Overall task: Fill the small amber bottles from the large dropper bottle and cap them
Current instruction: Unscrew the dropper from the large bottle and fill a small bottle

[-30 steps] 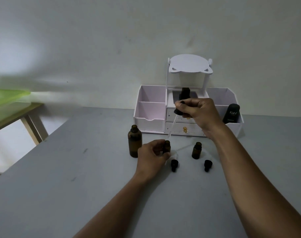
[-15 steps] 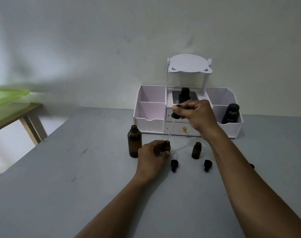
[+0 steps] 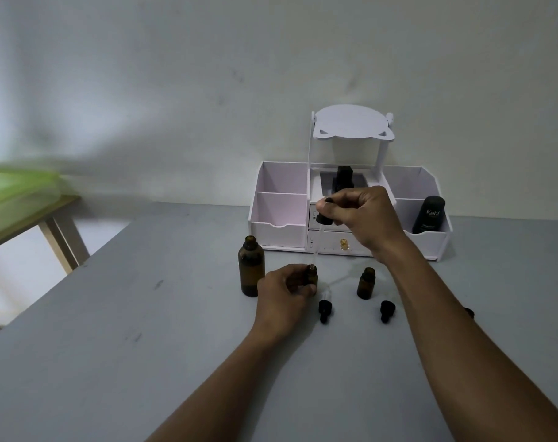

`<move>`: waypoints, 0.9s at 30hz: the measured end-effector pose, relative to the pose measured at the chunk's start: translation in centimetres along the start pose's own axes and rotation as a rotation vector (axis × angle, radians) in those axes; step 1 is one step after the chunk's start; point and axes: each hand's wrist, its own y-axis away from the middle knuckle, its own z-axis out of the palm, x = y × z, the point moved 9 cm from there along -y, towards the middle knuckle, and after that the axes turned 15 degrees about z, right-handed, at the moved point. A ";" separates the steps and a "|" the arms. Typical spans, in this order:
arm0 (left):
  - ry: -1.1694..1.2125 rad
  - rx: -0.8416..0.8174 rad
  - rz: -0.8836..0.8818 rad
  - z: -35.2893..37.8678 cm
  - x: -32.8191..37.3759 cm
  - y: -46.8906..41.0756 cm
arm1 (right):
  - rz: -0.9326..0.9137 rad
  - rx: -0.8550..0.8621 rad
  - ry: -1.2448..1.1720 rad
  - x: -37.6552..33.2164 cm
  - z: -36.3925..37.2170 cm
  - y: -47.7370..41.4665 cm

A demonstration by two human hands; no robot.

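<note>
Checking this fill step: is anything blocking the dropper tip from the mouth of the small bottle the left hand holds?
Nothing visible. The right hand holds the dropper with its glass tip right at the open mouth of the small amber bottle, which the left hand steadies from the side, leaving the mouth uncovered.

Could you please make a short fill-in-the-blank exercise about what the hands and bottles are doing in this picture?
1. The right hand holds a ____ above the small bottle.
2. The left hand steadies the small bottle on the ____.
3. The large amber bottle stands with no ____ on it.
4. Two black caps lie ____ the hands.

Answers: dropper; table; cap; between
</note>
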 end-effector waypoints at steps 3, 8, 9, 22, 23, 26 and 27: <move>0.011 -0.011 -0.021 0.1 -0.2 0.0 | -0.025 0.009 0.015 -0.7 -0.3 0.3; -0.052 0.031 0.044 -1.1 0.4 1.0 | -0.099 0.046 -0.074 -2.6 -1.5 1.0; -0.088 0.063 0.088 -1.8 1.0 1.4 | -0.111 0.068 -0.095 -2.9 -1.9 1.0; 0.224 0.185 0.100 -12.5 -2.8 -0.2 | -0.113 -0.015 -0.371 -6.0 3.9 0.9; 0.260 0.129 0.072 -12.2 -3.6 -0.4 | -0.104 -0.023 -0.361 -5.7 4.5 0.7; 0.310 0.014 0.029 -10.9 -4.2 -0.7 | -0.087 -0.044 -0.341 -5.0 5.2 0.4; 0.305 -0.001 0.027 -10.6 -4.3 -0.8 | -0.084 -0.052 -0.326 -4.8 5.5 0.3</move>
